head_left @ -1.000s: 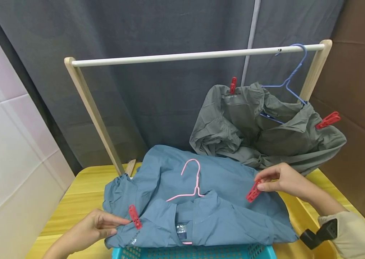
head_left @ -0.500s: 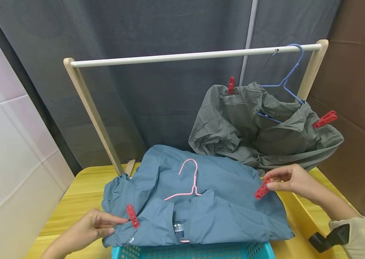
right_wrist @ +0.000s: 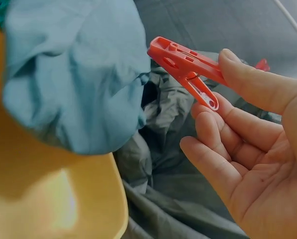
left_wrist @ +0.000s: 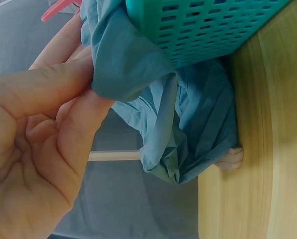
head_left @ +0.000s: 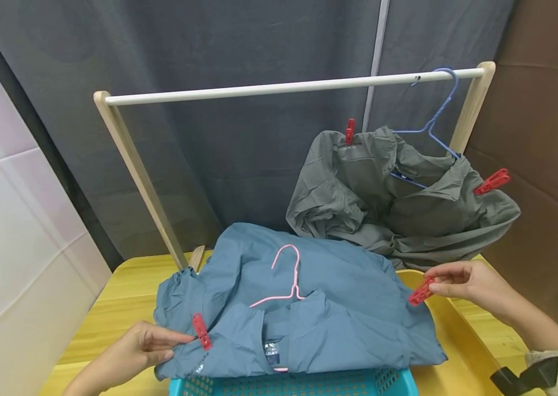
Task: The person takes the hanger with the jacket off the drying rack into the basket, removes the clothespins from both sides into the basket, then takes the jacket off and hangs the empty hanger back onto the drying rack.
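Observation:
A blue shirt (head_left: 353, 330) lies spread over a teal basket (head_left: 303, 385), with a pink hanger (head_left: 294, 275) inside it and its hook sticking up from the collar. At the shirt's left shoulder, my left hand (head_left: 132, 352) pinches the fabric edge between thumb and fingers, beside a red clothespin (head_left: 202, 331) clipped there. The left wrist view shows the cloth fold held at the thumb tip. Off the shirt's right side, my right hand (head_left: 476, 286) holds another red clothespin (right_wrist: 188, 67) between thumb and fingers, its nose pointing toward the shirt without touching it.
Behind stands a wooden rack with a white rail (head_left: 283, 88). From it a grey garment (head_left: 407, 209) hangs on a blue hanger (head_left: 437, 115), with red clothespins at its sides. A yellow bin (head_left: 457, 335) sits at the right on the wooden table (head_left: 95, 324).
My right hand has moved right with its clothespin, from over the shirt to beyond its right edge. The left hand keeps its pinch on the shirt. The view has shifted slightly.

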Action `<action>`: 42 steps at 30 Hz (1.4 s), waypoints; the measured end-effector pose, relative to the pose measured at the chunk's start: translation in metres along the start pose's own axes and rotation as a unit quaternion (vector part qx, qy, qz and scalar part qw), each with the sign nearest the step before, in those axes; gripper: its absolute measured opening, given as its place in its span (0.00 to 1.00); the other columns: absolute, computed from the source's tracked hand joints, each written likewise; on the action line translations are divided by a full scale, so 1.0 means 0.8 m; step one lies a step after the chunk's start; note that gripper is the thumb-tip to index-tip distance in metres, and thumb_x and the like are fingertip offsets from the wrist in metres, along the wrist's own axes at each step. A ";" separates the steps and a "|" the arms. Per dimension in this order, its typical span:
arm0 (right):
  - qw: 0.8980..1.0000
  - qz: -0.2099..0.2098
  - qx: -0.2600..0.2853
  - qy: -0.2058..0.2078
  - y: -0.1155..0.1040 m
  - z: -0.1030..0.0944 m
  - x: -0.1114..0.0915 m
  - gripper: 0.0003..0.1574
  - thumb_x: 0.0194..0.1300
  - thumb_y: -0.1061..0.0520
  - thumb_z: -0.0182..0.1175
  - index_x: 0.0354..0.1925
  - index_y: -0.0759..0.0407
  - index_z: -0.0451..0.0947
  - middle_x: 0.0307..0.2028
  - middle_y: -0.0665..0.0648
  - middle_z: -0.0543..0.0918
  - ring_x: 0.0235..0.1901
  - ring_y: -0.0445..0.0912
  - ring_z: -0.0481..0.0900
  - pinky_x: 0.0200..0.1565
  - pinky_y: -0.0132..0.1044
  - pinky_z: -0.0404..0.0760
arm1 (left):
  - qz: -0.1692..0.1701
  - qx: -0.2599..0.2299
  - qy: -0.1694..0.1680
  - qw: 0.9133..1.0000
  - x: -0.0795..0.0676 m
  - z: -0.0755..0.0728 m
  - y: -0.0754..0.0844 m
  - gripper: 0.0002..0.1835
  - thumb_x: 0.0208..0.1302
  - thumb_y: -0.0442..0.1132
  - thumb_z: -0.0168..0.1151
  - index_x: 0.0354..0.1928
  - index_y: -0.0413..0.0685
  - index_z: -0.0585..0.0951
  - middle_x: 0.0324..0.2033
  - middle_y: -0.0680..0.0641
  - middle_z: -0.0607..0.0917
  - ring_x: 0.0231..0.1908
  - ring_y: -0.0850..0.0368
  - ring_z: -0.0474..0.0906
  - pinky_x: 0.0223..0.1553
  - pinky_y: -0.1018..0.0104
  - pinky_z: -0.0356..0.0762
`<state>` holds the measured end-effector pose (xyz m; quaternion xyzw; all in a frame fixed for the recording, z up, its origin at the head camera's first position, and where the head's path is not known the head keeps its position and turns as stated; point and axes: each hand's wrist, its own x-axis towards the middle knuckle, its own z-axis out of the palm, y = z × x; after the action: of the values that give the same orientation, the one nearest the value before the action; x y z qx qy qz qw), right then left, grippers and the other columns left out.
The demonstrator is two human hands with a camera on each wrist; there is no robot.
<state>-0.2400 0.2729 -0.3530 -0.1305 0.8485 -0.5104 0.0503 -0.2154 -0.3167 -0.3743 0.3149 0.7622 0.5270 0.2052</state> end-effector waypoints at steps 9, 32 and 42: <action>0.999 0.036 0.014 0.019 0.018 -0.006 -0.005 0.26 0.61 0.60 0.60 0.50 0.80 0.70 0.34 0.50 0.84 0.34 0.40 0.81 0.37 0.31 0.78 | 0.010 -0.013 0.001 1.000 -0.003 0.001 -0.005 0.18 0.60 0.21 0.51 0.51 0.35 0.78 0.47 0.57 0.81 0.45 0.64 0.77 0.39 0.71 0.76; 0.993 0.073 -0.070 0.067 0.056 0.019 0.014 0.27 0.57 0.55 0.64 0.46 0.77 0.75 0.33 0.58 0.83 0.29 0.39 0.78 0.33 0.31 0.76 | 0.007 0.002 0.006 1.000 -0.006 0.000 -0.002 0.18 0.60 0.21 0.51 0.51 0.35 0.78 0.46 0.51 0.82 0.44 0.64 0.77 0.38 0.71 0.76; 0.991 0.040 -0.112 0.054 0.064 0.040 0.022 0.18 0.52 0.63 0.65 0.38 0.77 0.78 0.28 0.58 0.82 0.25 0.41 0.76 0.27 0.30 0.76 | 0.005 -0.013 0.005 1.000 -0.005 -0.001 -0.001 0.18 0.60 0.21 0.51 0.51 0.34 0.78 0.46 0.55 0.81 0.44 0.64 0.78 0.39 0.71 0.76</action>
<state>-0.2585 0.2636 -0.4122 -0.0738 0.9062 -0.4162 0.0098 -0.2136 -0.3201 -0.3748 0.3133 0.7550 0.5390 0.2030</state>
